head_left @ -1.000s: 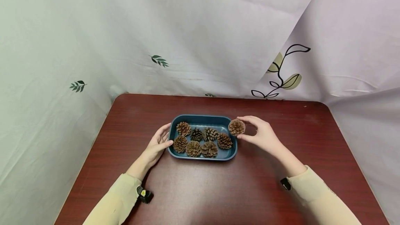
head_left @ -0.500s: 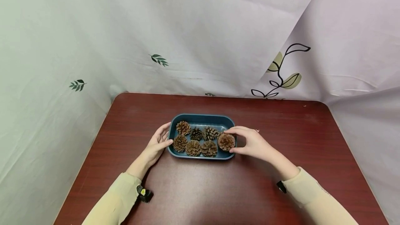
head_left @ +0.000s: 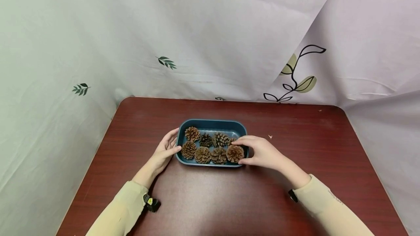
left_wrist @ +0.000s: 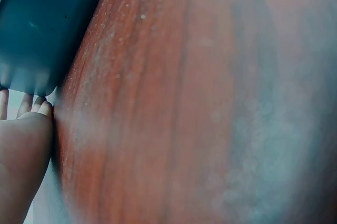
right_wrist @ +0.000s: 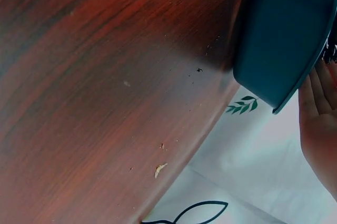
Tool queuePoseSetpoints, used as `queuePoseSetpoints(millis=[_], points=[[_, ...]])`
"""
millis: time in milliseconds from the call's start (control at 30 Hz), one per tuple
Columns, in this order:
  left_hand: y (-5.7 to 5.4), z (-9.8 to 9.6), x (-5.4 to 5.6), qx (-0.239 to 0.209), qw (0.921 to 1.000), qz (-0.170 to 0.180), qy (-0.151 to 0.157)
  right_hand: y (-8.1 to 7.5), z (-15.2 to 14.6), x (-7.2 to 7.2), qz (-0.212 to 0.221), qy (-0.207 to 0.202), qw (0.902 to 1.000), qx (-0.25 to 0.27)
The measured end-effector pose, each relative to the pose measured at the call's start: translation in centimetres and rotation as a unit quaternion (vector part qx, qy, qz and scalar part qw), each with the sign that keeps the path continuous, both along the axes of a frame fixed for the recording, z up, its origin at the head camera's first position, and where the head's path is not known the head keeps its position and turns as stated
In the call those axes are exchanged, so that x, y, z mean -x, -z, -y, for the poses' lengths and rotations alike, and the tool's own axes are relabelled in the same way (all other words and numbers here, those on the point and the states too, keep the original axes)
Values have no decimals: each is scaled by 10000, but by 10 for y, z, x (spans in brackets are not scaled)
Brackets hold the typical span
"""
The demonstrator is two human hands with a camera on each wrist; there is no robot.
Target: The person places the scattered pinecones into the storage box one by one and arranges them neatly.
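Observation:
A dark blue oblong tray (head_left: 213, 124) sits on the table, holding several brown pine cones (head_left: 202, 154). My left hand (head_left: 164, 151) holds the tray's left end, its thumb over the rim and its fingers along the outside. At the right end, my right hand (head_left: 264, 152) reaches over the rim, with a pine cone (head_left: 235, 154) between thumb and fingers, low in the front right corner. Another cone (head_left: 231, 141) behind it is partly covered by the fingers. In the right wrist view the tray's outer wall (right_wrist: 284, 34) hides most of the cones.
The dark red wooden table (head_left: 210, 199) has rounded far corners. A white cloth (head_left: 213, 46) with leaf drawings hangs behind and beside it. A small pale flake (head_left: 270, 136) lies right of the tray, with tiny crumbs near it in the right wrist view.
My right hand has carried its pine cone from above the tray's right rim leftward and down into the front right corner. The left hand and the tray have stayed almost still.

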State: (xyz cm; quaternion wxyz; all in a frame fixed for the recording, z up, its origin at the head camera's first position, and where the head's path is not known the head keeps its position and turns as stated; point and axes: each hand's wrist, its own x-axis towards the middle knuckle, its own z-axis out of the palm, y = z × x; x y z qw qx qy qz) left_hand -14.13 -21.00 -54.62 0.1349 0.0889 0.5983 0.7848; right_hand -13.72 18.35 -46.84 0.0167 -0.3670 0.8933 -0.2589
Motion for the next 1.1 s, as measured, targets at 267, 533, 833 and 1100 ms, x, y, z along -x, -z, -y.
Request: queuePoseSetpoints(millis=[267,533,833,1100], points=[[0,0,0,21,10000,13,-20,1,2,0,-105,-76,9999,-14],[3,1,0,-45,9999,-116,-20,-1,4,4,-247,-217,9990,-304],[5,0,0,-212,9995,-221,21,2,5,6,64,-180,9997,-117],[4,0,0,-191,9995,-229,37,5,7,8,-333,-300,9987,-250]])
